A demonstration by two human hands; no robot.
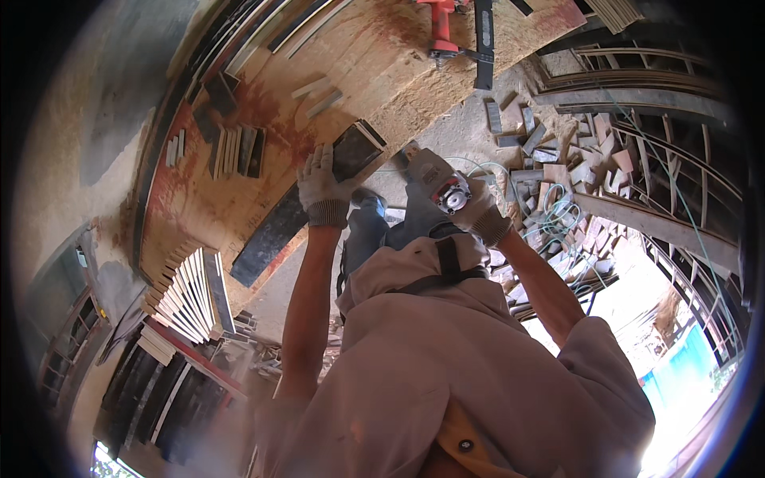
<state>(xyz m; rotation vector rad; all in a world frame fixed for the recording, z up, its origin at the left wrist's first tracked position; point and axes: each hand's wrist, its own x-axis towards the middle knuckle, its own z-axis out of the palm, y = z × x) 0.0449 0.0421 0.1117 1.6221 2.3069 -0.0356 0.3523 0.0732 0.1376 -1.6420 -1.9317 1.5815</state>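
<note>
My left hand (321, 179), in a pale knitted work glove, lies with fingers stretched out at the edge of the wooden worktable (263, 203). Beside its fingertips sits a small stack of dark-faced plywood pieces (356, 150). A long black-faced board strip (275, 233) runs along the table edge, partly behind the left wrist. Also gloved, my right hand (480, 211) grips a nail gun (437, 182), held out beyond the table edge above my legs. The gun's round metal cap faces up, and its handle is mostly hidden by the hand.
A red cordless drill (443, 32) lies on the table's far end beside a dark flat bar (484, 48). Plywood strips (237, 151) stand in a row on the table. Wood offcuts (586, 163) litter the floor at right, with a coiled green hose (558, 213) among them.
</note>
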